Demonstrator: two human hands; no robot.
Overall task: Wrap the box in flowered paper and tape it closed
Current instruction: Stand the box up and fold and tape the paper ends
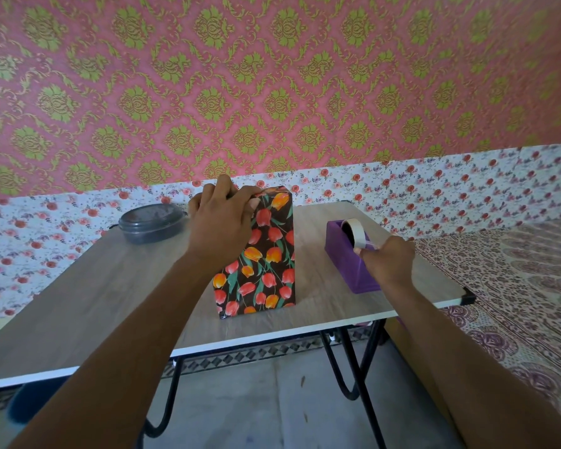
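Both forearms bare; left hand (222, 222), right hand (389, 259) ungloved.

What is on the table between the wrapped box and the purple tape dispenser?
Nothing: in the head view only bare table lies between the wrapped box and the purple tape dispenser.

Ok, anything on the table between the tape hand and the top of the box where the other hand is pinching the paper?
Nothing visible. The right hand is at the dispenser; bare table lies between it and the box, whose top fold the left hand holds.
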